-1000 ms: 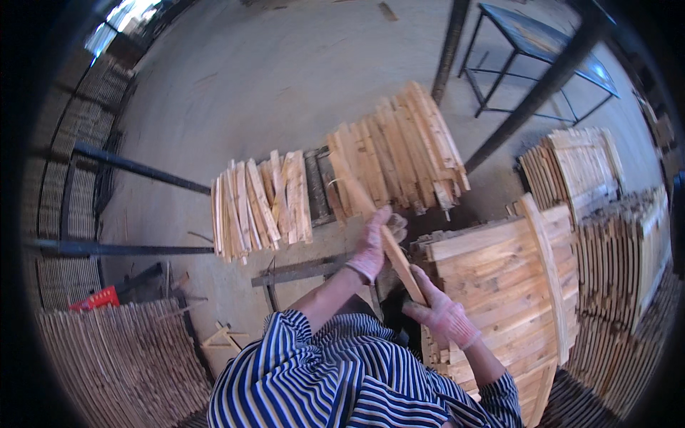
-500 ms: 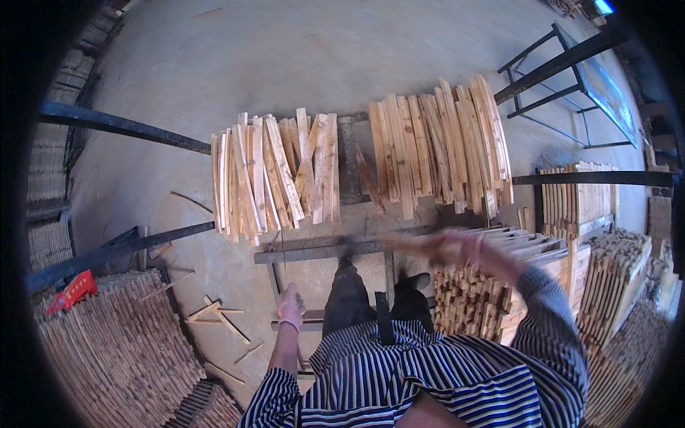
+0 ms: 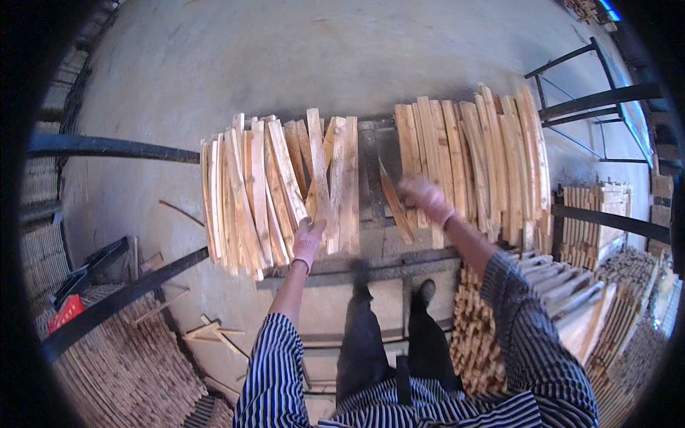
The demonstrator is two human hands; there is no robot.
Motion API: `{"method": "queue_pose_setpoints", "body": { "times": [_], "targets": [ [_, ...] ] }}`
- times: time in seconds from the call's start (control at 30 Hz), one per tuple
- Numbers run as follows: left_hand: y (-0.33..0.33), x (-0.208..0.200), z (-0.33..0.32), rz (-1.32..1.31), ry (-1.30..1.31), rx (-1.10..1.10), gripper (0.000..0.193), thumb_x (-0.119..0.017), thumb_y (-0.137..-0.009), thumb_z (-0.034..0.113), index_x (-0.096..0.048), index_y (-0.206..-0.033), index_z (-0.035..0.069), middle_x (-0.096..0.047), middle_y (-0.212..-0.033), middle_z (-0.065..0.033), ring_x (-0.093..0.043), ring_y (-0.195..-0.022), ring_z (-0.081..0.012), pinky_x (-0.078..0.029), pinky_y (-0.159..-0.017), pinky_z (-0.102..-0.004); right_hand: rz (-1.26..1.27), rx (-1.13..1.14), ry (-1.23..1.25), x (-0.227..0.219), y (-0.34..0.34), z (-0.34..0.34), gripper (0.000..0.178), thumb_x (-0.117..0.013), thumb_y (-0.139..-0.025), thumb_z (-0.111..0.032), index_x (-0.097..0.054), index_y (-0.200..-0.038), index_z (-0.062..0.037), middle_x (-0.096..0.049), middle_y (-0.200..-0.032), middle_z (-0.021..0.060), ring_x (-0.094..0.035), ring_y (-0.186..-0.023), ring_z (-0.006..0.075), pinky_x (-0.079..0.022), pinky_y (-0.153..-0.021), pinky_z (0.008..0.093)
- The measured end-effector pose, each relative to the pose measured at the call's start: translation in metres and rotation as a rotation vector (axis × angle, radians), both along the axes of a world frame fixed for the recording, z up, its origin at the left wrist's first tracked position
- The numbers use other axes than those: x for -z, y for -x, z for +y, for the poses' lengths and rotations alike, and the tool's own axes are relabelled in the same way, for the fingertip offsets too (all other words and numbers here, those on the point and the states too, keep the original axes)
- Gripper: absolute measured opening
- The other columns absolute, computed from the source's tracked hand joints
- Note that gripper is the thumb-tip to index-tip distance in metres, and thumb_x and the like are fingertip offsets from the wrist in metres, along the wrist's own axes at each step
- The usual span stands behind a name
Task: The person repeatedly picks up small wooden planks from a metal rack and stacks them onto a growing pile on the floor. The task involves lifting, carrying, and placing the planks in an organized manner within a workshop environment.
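Observation:
My left hand (image 3: 308, 241), in a pale pinkish glove, reaches to the near ends of the left pile of wooden strips (image 3: 250, 192). Its thumb stands apart from the fingers, and the fingertips meet the strip ends; no firm grip shows. My right hand (image 3: 424, 197), gloved too and smeared by motion, is over the inner edge of the right pile of wooden strips (image 3: 467, 160). Whether it holds anything is unclear. In the gap between both piles a single wooden strip (image 3: 394, 202) lies at a slant, just left of my right hand.
Dark metal bars (image 3: 118, 148) run out sideways from the piles. Tall stacks of strips (image 3: 135, 357) stand at lower left, and more stacked wood (image 3: 485, 321) is close by my right leg. Offcuts (image 3: 214, 332) lie on the floor. A blue-topped metal frame (image 3: 631, 118) stands far right.
My left hand has moved forward from beside my leg to the left pile. My right hand has swung forward to the right pile; the blurred wooden piece at it before no longer shows there.

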State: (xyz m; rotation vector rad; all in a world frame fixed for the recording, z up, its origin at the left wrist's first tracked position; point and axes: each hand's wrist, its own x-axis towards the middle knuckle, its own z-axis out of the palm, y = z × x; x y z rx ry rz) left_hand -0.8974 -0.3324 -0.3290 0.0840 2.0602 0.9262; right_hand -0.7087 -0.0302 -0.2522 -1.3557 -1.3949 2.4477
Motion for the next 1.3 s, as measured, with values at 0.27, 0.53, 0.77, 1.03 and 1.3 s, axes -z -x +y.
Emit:
{"method": "queue_pose_setpoints", "body": {
  "times": [0.27, 0.53, 0.77, 1.03, 1.3],
  "targets": [
    [0.084, 0.125, 0.081, 0.618, 0.215, 0.274, 0.100, -0.080, -0.079, 0.052, -0.036, -0.153, 0.001, -0.052, -0.146, -0.0282, -0.058, -0.128, -0.0401, -0.048, -0.106, -0.0432, -0.267, -0.448, -0.445, 0.237, 0.063, -0.120, 0.098, -0.067, -0.090, -0.058, -0.028, -0.158, 0.0019, -0.039, -0.156, 0.0285, -0.044, -0.142, 0.0392, -0.041, -0.112, 0.0404],
    [-0.005, 0.156, 0.083, 0.833, 0.313, 0.358, 0.098, -0.082, -0.072, 0.034, -0.036, -0.150, -0.003, -0.050, -0.145, -0.0271, -0.050, -0.134, -0.0397, -0.042, -0.113, -0.0464, -0.025, 0.105, 0.220, 0.291, 0.087, -0.132, 0.088, -0.071, -0.092, -0.054, -0.041, -0.151, 0.0032, -0.060, -0.140, 0.0179, -0.054, -0.132, 0.0263, -0.040, -0.112, 0.0374],
    [-0.019, 0.163, 0.083, 0.775, -0.037, 0.038, 0.106, -0.092, -0.068, 0.036, -0.036, -0.152, 0.003, -0.045, -0.151, -0.0226, -0.041, -0.141, -0.0435, -0.034, -0.119, -0.0471, 0.150, 0.091, 0.433, 0.333, 0.067, -0.128, 0.070, -0.066, -0.098, -0.050, -0.051, -0.147, -0.0033, -0.060, -0.142, 0.0089, -0.055, -0.129, 0.0185, -0.041, -0.112, 0.0370],
    [0.002, 0.165, 0.081, 0.257, 0.314, 0.017, 0.113, -0.083, -0.071, 0.064, -0.041, -0.147, -0.008, -0.061, -0.135, -0.0304, -0.059, -0.125, -0.0406, -0.045, -0.107, -0.0417, 0.317, -0.060, 0.490, 0.321, 0.059, -0.111, 0.066, -0.081, -0.085, -0.048, -0.061, -0.134, -0.0081, -0.068, -0.126, 0.0031, -0.061, -0.117, 0.0160, -0.046, -0.107, 0.0356],
    [-0.136, 0.102, 0.034, -0.601, -0.228, -0.448, 0.084, -0.072, -0.091, 0.057, -0.047, -0.148, 0.001, -0.057, -0.141, -0.0111, -0.055, -0.129, -0.0218, -0.044, -0.111, -0.0383, 0.047, -0.116, 0.524, 0.187, -0.052, -0.114, 0.053, -0.082, -0.086, -0.033, -0.066, -0.128, -0.0039, -0.071, -0.114, 0.0053, -0.066, -0.104, 0.0144, -0.052, -0.097, 0.0320]
  ]
}}
